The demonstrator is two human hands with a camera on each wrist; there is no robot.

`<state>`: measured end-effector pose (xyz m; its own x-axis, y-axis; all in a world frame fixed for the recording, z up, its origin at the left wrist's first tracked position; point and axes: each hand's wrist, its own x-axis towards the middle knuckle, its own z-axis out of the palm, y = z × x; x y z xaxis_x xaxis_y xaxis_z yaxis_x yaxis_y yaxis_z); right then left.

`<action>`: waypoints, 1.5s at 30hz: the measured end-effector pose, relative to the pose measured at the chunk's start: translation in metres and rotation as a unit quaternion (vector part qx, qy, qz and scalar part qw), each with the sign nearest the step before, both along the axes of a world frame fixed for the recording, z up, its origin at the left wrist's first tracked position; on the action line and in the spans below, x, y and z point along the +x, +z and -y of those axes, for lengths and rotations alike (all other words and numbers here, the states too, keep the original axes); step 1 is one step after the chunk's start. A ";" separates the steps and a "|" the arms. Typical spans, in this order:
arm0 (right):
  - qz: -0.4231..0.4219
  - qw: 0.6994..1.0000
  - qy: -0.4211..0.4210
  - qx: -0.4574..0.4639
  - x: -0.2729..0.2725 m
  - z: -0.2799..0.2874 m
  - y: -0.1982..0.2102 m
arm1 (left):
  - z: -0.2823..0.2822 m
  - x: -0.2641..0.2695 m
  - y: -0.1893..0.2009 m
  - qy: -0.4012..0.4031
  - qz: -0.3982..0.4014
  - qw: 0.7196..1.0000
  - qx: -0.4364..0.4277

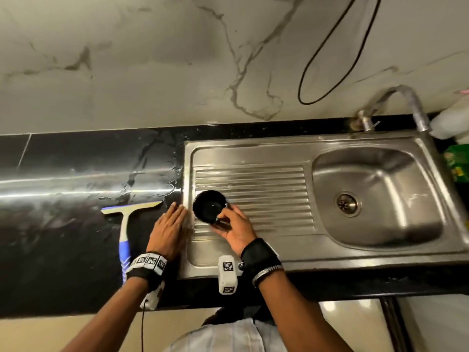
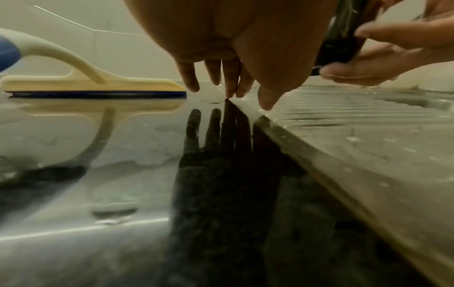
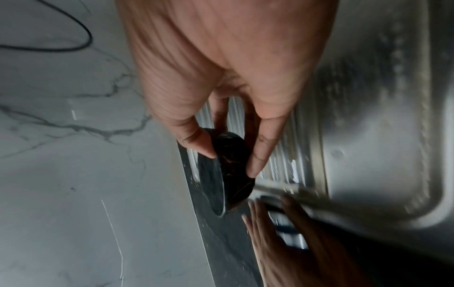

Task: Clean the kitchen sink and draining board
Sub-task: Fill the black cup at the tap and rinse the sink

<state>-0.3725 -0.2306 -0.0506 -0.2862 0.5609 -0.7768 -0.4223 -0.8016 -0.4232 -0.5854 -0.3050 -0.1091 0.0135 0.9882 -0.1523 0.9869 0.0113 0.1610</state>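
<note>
Two hands [image 1: 167, 231], one black bowl [image 1: 209, 209], one squeegee [image 1: 125, 224], one sink [image 1: 375, 196] (single tap [image 1: 416, 110]).

We see the left hand [image 3: 290, 238] only as a blur; the squeegee [image 1: 126, 232] handle runs under its wrist, and the bottle [image 1: 449, 118] is cropped.

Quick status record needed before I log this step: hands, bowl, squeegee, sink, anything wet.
right hand: grips the black bowl, tilted, over the draining board
left hand: fingers straight, at the draining board's left edge
squeegee: lies on the black countertop, untouched
sink basin: holds nothing
wet: water patches on the countertop beside the draining board
</note>
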 end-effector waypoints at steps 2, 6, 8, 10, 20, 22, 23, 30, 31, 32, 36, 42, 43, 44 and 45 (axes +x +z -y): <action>-0.016 0.999 0.004 -0.033 -0.029 0.015 0.002 | 0.004 -0.008 0.003 -0.004 0.012 1.000 -0.002; -0.055 0.990 -0.024 -0.126 -0.054 0.034 0.004 | 0.012 -0.021 0.002 -0.026 0.017 0.999 -0.009; -0.068 0.984 -0.050 -0.154 -0.052 0.039 0.002 | 0.013 -0.022 -0.002 -0.024 0.014 1.000 -0.011; -0.069 0.979 -0.089 -0.171 -0.047 0.043 0.002 | 0.011 -0.020 -0.004 -0.022 0.017 1.000 -0.008; -0.025 0.989 -0.149 0.000 -0.034 0.053 0.008 | 0.011 -0.014 -0.011 -0.011 0.051 0.998 0.019; -0.053 0.991 -0.122 -0.010 -0.037 0.058 0.014 | 0.015 -0.014 -0.011 0.003 0.068 0.997 0.032; -0.070 0.991 -0.111 -0.024 -0.039 0.061 0.017 | 0.017 -0.014 -0.011 0.004 0.077 0.996 0.035; -0.197 0.957 -0.138 -0.159 -0.030 0.070 0.019 | 0.023 -0.004 -0.011 -0.032 0.073 0.996 0.034; -0.206 0.952 -0.159 -0.164 -0.022 0.068 0.016 | 0.021 0.003 -0.010 -0.032 0.070 0.997 0.031; -0.210 0.947 -0.178 -0.167 -0.013 0.065 0.014 | 0.018 0.010 -0.009 -0.035 0.068 0.997 0.027; -0.201 0.926 -0.268 -0.174 0.033 0.050 0.006 | -0.001 0.040 -0.009 -0.054 0.067 0.996 0.015; -0.173 0.910 -0.352 -0.133 0.123 0.022 0.005 | -0.047 0.114 -0.001 -0.098 0.086 0.991 0.001; -0.158 0.914 -0.354 -0.122 0.138 0.017 0.006 | -0.056 0.128 0.001 -0.105 0.085 0.991 0.003; -0.141 0.919 -0.351 -0.114 0.145 0.014 0.007 | -0.062 0.134 0.002 -0.106 0.085 0.991 0.006; -0.115 0.925 -0.346 -0.109 0.153 0.011 0.006 | -0.068 0.141 0.003 -0.107 0.086 0.990 0.007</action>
